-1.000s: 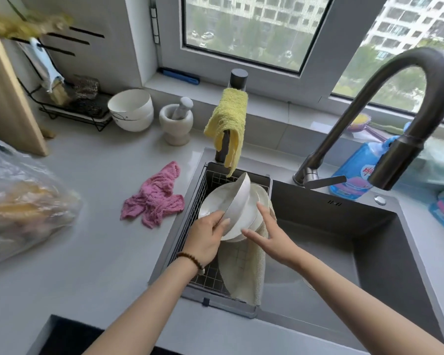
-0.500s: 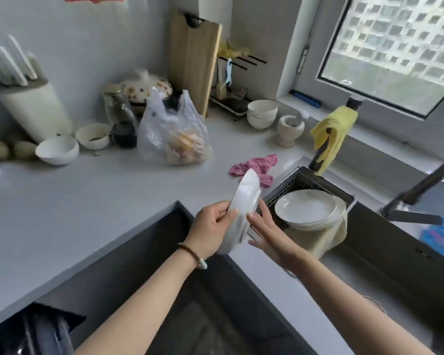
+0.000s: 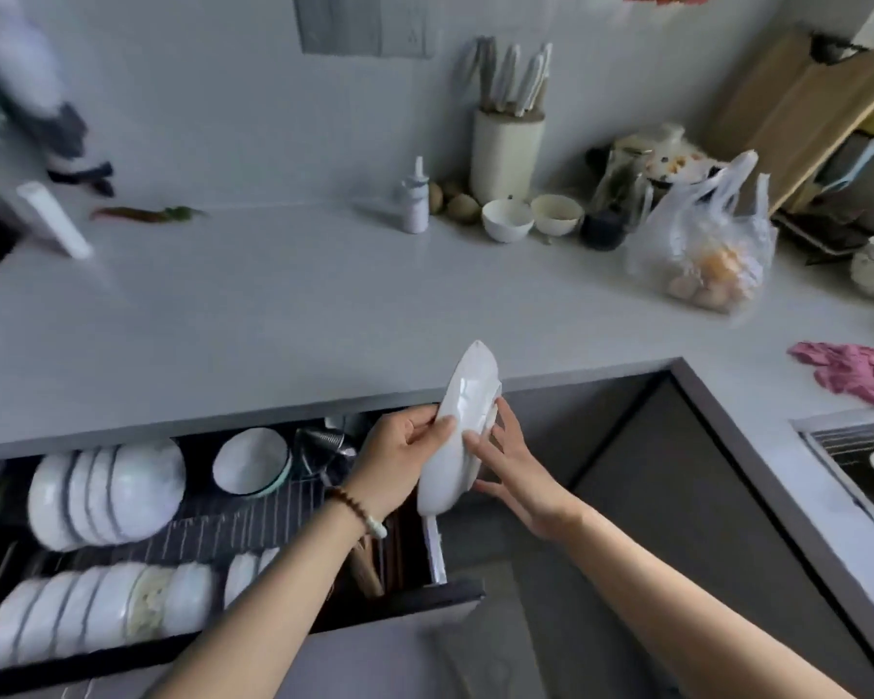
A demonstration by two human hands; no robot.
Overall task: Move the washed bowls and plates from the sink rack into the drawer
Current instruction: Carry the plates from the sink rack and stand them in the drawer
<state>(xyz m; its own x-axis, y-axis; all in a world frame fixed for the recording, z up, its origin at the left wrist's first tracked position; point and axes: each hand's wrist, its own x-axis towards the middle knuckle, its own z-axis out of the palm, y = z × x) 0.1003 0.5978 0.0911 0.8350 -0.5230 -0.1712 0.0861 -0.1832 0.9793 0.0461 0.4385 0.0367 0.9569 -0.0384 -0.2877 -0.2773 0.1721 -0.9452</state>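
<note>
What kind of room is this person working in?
Most likely a home kitchen: a knife block stands on the counter, an open drawer holds racked bowls, and a cutting board leans by the wall.

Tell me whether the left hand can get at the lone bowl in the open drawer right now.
Probably not yet: the left hand has its grip on the plate, though the lone bowl sits close and uncovered, with nothing between.
</note>
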